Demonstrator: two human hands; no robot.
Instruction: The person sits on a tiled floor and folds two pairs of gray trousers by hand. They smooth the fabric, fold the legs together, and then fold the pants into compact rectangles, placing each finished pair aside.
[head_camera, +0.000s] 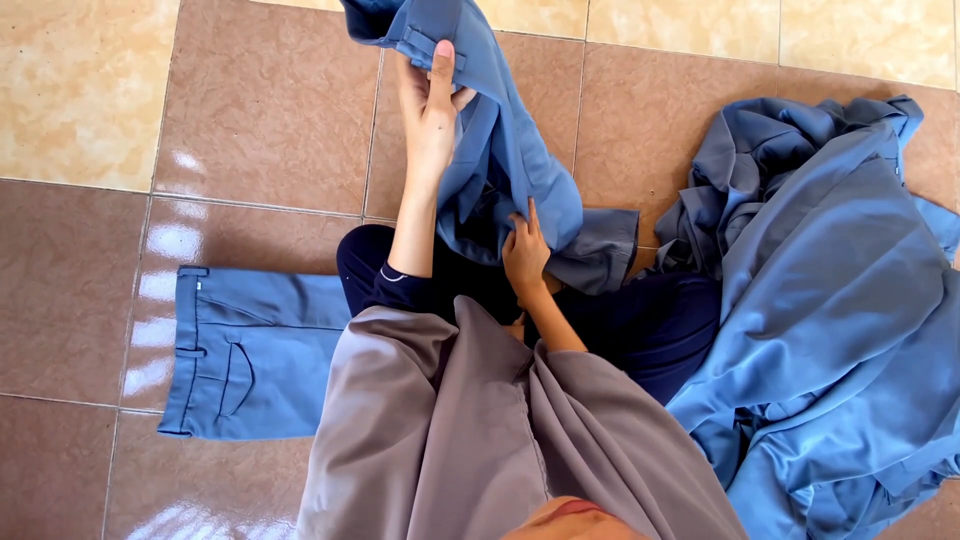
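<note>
Left hand (432, 105) is reaching up and away from the body, fingers closed over the waistband edge of a pair of blue trousers (505, 150), thumb lying along a belt loop. Right hand (524, 256) is gripping the same garment lower down, fingers curled into a bunch of its fabric just above the lap. The held trousers are hanging between the two hands, twisted, with the upper end running out of the top of the frame and a grey-blue leg end resting beside the right hand.

Largest item noted: a heap of blue garments (830, 310) is lying crumpled on the person's right, touching the knee. Next: a folded pair of blue trousers (250, 365) is lying flat on the left, back pocket upward, partly under the leg. The person is sitting on a tiled floor (260, 130) of brown and cream tiles, wearing a grey-brown veil (450, 430) and dark clothing.
</note>
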